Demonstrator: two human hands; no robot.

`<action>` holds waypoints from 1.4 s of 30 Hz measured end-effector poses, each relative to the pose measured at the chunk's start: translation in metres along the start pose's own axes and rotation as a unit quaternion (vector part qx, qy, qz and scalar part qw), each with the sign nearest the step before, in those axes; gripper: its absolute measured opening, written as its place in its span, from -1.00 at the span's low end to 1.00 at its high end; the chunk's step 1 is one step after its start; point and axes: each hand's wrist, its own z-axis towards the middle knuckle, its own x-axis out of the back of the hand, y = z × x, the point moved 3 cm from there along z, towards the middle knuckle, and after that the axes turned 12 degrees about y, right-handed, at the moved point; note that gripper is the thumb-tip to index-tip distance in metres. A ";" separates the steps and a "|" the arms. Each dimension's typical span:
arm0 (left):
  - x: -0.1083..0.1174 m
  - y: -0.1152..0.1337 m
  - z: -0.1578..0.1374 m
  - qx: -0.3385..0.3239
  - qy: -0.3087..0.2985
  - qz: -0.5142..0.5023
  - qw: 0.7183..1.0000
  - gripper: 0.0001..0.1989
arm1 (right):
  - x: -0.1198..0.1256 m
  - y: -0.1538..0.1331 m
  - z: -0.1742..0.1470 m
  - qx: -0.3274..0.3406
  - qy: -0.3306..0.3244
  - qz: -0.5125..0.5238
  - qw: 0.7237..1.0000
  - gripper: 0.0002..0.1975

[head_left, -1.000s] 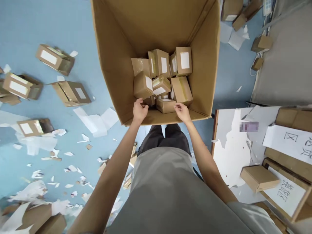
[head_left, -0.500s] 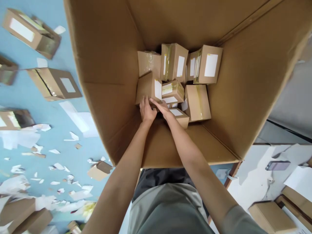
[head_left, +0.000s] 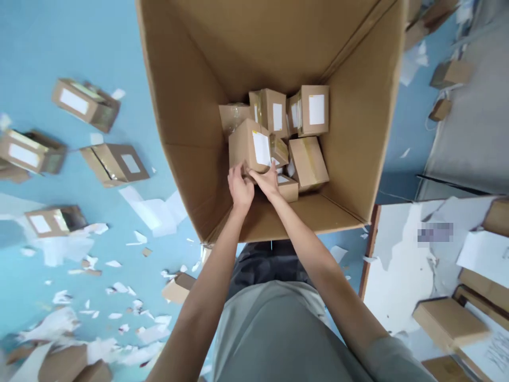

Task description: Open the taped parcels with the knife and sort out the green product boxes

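Both L grip (head_left: 240, 190) & R grip (head_left: 266, 182) are holding 1 labelled box (head_left: 249, 144); other boxes (head_left: 309, 162) are sitting unheld in big carton (head_left: 352, 114).

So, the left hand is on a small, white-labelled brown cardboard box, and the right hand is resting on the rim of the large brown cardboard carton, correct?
Not quite; the right hand is misplaced. The head view shows it down inside the large brown cardboard carton, on the same small, white-labelled brown cardboard box as the left hand.
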 end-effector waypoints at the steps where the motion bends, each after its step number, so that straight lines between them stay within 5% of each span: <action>1: 0.009 0.020 -0.013 -0.019 -0.009 -0.012 1.000 -0.44 | 0.025 -0.010 -0.017 -0.017 0.037 -0.016 0.999 0.39; 7: 0.041 0.146 -0.120 -0.140 -0.104 -0.084 0.981 -0.52 | 0.185 -0.059 -0.151 0.077 0.180 -0.031 0.980 0.28; 13: 0.017 0.221 -0.261 -0.250 -0.297 -0.117 0.914 -0.41 | 0.326 -0.020 -0.286 0.075 0.392 -0.088 0.913 0.26; 21: -0.114 0.214 -0.487 -0.298 -0.572 -0.056 0.762 -0.38 | 0.462 0.154 -0.410 -0.098 0.599 -0.047 0.793 0.19; 25: -0.188 0.199 -0.593 -0.334 -0.632 0.019 0.699 -0.38 | 0.510 0.243 -0.434 -0.187 0.653 -0.018 0.734 0.17; 29: -0.244 0.183 -0.666 -0.336 -0.653 0.084 0.673 -0.37 | 0.545 0.309 -0.435 -0.240 0.671 0.016 0.702 0.14; 32: -0.263 0.174 -0.685 -0.329 -0.665 0.102 0.663 -0.40 | 0.558 0.337 -0.434 -0.260 0.649 0.027 0.715 0.18; 35: -0.259 0.171 -0.672 -0.307 -0.673 0.090 0.667 -0.48 | 0.564 0.339 -0.437 -0.224 0.648 -0.009 0.727 0.19; 38: -0.240 0.170 -0.630 -0.271 -0.661 0.066 0.697 -0.54 | 0.564 0.318 -0.432 -0.150 0.645 -0.029 0.749 0.08; 42: -0.201 0.165 -0.546 -0.206 -0.602 0.033 0.771 -0.57 | 0.558 0.271 -0.394 -0.042 0.577 -0.014 0.816 -0.12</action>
